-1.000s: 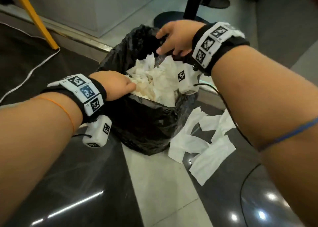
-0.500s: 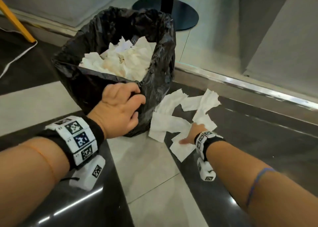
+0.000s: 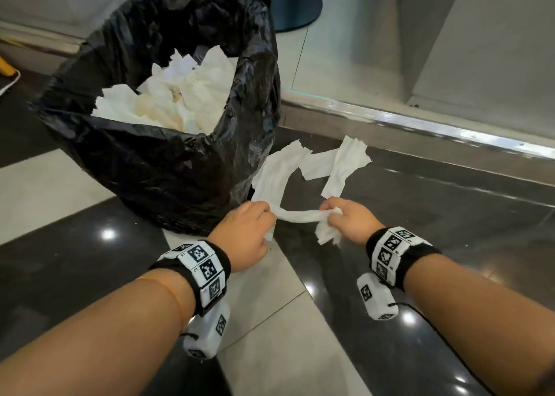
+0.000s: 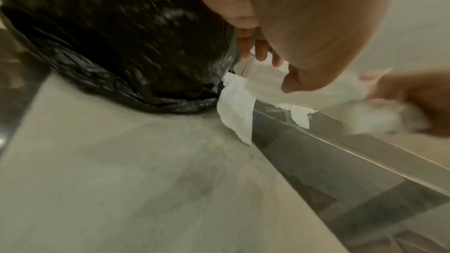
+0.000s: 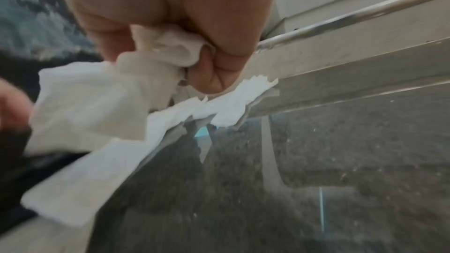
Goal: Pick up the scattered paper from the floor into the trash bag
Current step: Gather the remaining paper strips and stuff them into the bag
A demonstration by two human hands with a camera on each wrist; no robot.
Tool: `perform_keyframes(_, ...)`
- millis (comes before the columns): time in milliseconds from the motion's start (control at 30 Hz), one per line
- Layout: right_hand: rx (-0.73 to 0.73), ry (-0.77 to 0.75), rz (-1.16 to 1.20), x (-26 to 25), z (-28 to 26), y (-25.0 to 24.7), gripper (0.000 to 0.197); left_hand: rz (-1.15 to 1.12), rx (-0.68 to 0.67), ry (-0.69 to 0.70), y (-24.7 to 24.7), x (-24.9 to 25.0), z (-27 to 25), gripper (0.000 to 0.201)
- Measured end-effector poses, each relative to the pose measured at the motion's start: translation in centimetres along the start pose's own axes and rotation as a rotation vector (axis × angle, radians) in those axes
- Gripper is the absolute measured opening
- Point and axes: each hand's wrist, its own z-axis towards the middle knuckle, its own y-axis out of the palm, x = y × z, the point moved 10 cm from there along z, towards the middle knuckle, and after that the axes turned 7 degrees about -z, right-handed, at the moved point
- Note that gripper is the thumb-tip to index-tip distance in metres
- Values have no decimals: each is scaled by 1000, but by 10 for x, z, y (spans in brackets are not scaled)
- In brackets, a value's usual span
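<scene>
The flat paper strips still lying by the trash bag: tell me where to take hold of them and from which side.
Take the paper strips at their near ends, where they converge by the right hand, reaching from above on the near side. They lie flat on the dark floor tile, so pinch a lifted torn edge and gather. The trash bag blocks the left; both hands already grip paper.

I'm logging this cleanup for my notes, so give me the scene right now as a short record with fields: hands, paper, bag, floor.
left hand: left hand grips one end of a twisted paper strip
right hand: right hand grips the strip's other end, fingers curled round bunched paper
loose paper: torn white pieces lie on the dark floor beyond the hands, beside the bag
trash bag: black trash bag stands open, holding crumpled white paper
floor: glossy dark and pale tiles
</scene>
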Motion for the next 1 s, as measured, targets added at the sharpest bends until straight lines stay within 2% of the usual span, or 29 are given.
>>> perform_keyframes(33, 20, -3, 50, -1, -6, -11, 17, -29, -5, -13, 5, 0, 4, 32)
perform_keyframes(100, 93, 50, 119, 9, -15, -36, 42, -63, -14, -31, 18, -3, 13, 41)
perform_keyframes(133, 133, 95, 145, 18, -19, -48, 48, -64, -36, -63, 28, -7, 19, 47)
perform_keyframes(233, 222, 199, 176, 47, -30, -75, 45, -16, -115, -206, 52, -27, 39, 57)
perform_keyframes(300, 216, 237, 239, 65, -38, -79, 41, 4, -167, -297, 65, -42, 51, 63)
perform_keyframes(367, 189, 236, 332, 75, -44, -75, 42, -47, -246, -403, 79, -56, 56, 67)
perform_keyframes(433, 182, 197, 303, 76, -46, -72, 32, -53, -286, -451, 87, -63, 54, 66)
perform_keyframes(567, 207, 138, 126, 62, -37, -73, 8, -33, -289, -389, 91, -60, 49, 39)
perform_keyframes(700, 267, 179, 166, 57, -21, -74, 23, 56, -224, -323, 68, -49, 55, 22)
perform_keyframes(767, 293, 189, 197, 54, -16, -75, 24, 91, -127, -231, 56, -39, 62, 20)
perform_keyframes(833, 298, 188, 204, 53, -11, -74, 24, 72, -124, -152, 57, -31, 71, 19)
perform_keyframes(900, 275, 181, 201, 52, -7, -72, 23, 59, -196, -188, 67, -36, 81, 20)
perform_keyframes(1000, 230, 166, 178, 53, -5, -70, 20, 62, -271, -337, 77, -58, 89, 26)
